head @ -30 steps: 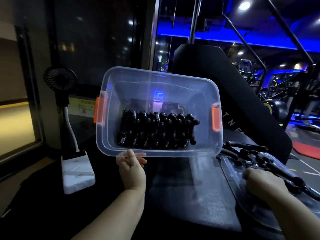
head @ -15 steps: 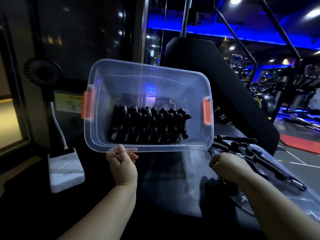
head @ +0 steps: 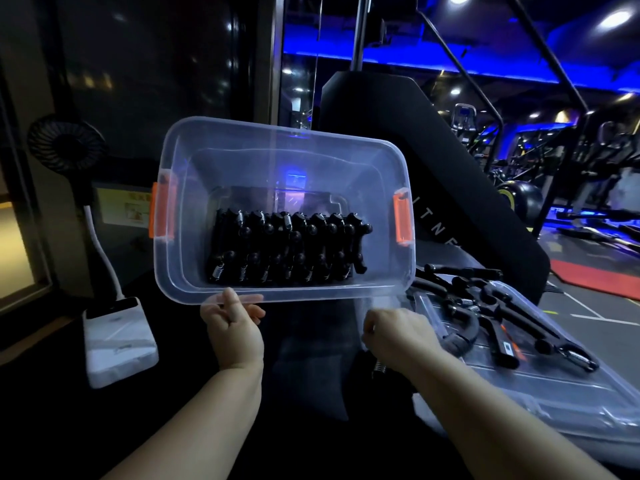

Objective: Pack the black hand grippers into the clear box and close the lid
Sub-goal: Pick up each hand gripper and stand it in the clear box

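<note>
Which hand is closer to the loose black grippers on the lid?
Right. The right hand, apparently gripping a hand gripper, is left of the loose grippers at the lid's edge; the left hand is farther left, pinching the clear box's near rim.

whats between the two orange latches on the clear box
In the head view, a packed row of black hand grippers lies inside the clear box, between the orange latches at its two ends.

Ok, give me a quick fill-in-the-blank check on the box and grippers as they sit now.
The left hand grips the clear box by its near ____.
The box's latches are ____.
Loose grippers lie right of the box on the clear ____.
The right hand holds a gripper; its ____ shows below.
Missing: rim; orange; lid; spring.
</note>
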The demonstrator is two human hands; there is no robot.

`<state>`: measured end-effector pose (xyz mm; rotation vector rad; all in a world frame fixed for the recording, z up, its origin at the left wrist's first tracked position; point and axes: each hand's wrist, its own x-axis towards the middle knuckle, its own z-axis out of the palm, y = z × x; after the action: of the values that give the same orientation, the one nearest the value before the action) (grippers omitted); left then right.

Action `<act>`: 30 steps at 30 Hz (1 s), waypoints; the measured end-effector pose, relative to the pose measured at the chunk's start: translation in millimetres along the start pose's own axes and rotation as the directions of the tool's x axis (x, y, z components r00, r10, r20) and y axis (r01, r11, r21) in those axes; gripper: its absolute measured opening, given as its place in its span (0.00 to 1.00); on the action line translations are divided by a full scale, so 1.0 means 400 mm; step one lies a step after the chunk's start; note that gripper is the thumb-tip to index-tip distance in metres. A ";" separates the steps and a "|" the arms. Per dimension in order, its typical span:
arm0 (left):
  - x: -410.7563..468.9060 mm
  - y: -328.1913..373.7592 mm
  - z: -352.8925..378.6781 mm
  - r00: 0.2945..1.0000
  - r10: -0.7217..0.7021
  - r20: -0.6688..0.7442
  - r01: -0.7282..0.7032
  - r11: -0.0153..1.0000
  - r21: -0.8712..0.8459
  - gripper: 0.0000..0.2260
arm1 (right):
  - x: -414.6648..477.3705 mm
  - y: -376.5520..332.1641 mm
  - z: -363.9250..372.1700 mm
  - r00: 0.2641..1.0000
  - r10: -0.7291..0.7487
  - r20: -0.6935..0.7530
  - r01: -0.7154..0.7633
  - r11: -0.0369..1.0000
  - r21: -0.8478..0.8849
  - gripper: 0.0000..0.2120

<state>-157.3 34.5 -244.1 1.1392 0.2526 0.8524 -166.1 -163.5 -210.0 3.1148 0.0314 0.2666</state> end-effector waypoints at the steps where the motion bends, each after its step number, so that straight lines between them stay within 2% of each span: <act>1: 0.000 0.000 0.001 1.000 0.000 -0.002 0.000 1.000 -0.001 0.07 | -0.001 -0.007 0.005 1.000 -0.013 0.002 0.013 1.000 -0.019 0.11; 5: 0.001 0.001 0.001 1.000 0.010 -0.007 -0.010 1.000 0.003 0.07 | -0.003 0.004 -0.009 0.996 -0.034 0.077 0.034 0.999 0.002 0.12; 10: 0.004 -0.004 0.003 1.000 0.010 -0.005 -0.010 1.000 0.005 0.06 | 0.021 0.080 -0.033 0.965 -0.078 0.251 0.088 0.996 -0.029 0.24; 12: 0.006 -0.003 0.004 1.000 0.014 -0.008 -0.014 1.000 0.008 0.06 | 0.026 0.104 -0.035 0.940 -0.121 0.318 0.123 0.992 0.016 0.26; 17: 0.007 -0.007 0.002 1.000 0.011 -0.004 -0.011 1.000 0.011 0.07 | 0.017 0.099 -0.041 0.907 -0.230 0.353 0.223 0.973 0.059 0.19; 23: 0.006 -0.005 0.002 1.000 0.014 -0.009 -0.014 1.000 0.007 0.08 | 0.005 0.059 -0.033 0.958 -0.144 0.248 0.163 0.985 -0.059 0.19; 30: 0.006 -0.006 0.001 1.000 0.012 -0.007 -0.012 1.000 0.013 0.07 | -0.022 0.027 -0.062 0.970 -0.237 0.052 0.231 0.966 0.113 0.15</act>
<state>-154.5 35.6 -245.4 1.1514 0.2574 0.8664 -178.8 -174.3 -186.8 3.1792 0.4237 0.1629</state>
